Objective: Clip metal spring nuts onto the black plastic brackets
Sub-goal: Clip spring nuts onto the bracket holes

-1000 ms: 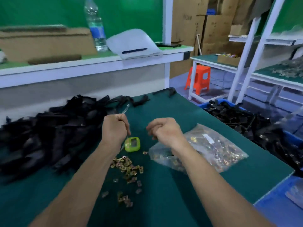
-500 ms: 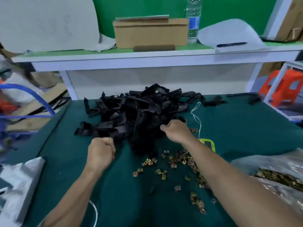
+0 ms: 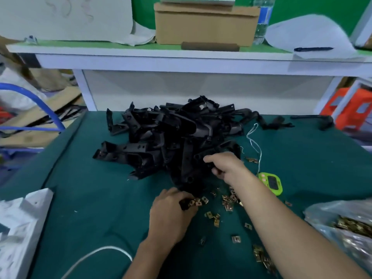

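With the right hand (image 3: 225, 166) curled round a bracket (image 3: 213, 153) at the near side of the pile (image 3: 171, 133) mid-table (image 3: 100, 198), and the left hand (image 3: 173, 216) bent over loose nuts (image 3: 227, 202) nearer the front edge (pinching one or not, I cannot tell), a tug could drag tangled brackets onto the nuts.

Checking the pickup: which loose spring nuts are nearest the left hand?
The small cluster at the bracket pile's near edge, right against the left hand; the other nuts lie scattered farther right.
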